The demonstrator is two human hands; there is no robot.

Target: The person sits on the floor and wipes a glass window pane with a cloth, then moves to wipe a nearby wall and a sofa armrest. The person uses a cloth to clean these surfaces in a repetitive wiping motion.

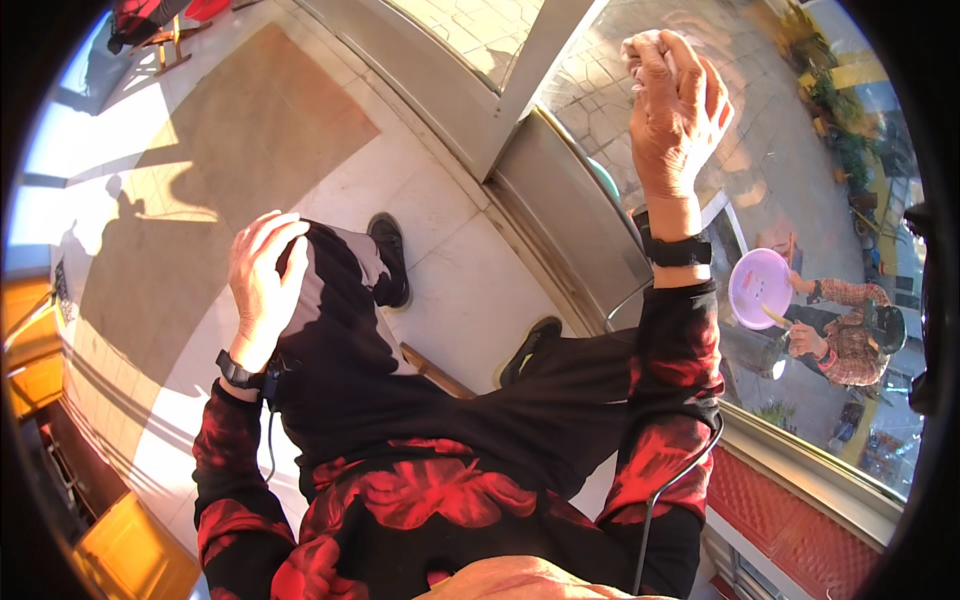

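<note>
My right hand (675,112) is raised against the window glass (780,150), its fingers curled over a crumpled whitish cloth or tissue (639,54), partly hidden by the fingers. My left hand (266,262) rests over my dark-trousered knee, fingers bent loosely, with nothing visible in it. Both wrists wear black bands. Beyond the glass, another person (855,337) in a checked top and dark cap holds a round pink-purple basin (760,289).
A metal door or window frame (517,97) runs diagonally ahead of my feet. Yellow wooden furniture (135,544) stands at the lower left, and a wooden stool (174,45) at the upper left. A reddish quilted surface (780,517) lies below the sill.
</note>
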